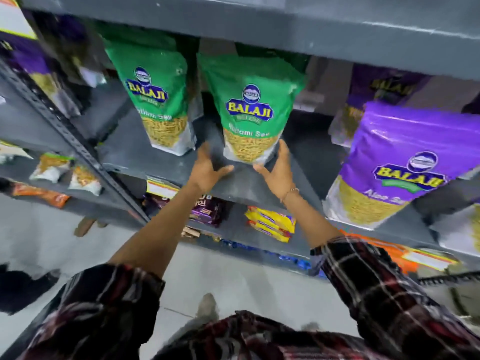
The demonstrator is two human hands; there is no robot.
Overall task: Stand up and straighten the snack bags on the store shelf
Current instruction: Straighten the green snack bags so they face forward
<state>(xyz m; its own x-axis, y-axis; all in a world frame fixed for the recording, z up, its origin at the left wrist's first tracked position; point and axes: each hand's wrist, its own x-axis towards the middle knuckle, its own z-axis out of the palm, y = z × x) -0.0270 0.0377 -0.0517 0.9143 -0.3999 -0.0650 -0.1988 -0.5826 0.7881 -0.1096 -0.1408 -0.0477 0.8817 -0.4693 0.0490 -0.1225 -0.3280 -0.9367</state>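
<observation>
The centre green bag (249, 110) is stood on the shelf (161, 165), approx. mid-bay, beside a second green bag (158, 100). Left hand (207, 170) and right hand (278, 170) are spread open at its base; nothing is gripped. Base should be squared w/ shelf edge, label facing front. Clear window shows yellow sev.

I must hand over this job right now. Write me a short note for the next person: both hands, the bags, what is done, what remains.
Left hand: open, beside the base of the middle green bag, apparently not gripping.
Right hand: open, at the other side of its base.
Both green bags stand upright; the other green bag is further left.
Left to do: the purple bag at the right leans; straighten it.
</observation>
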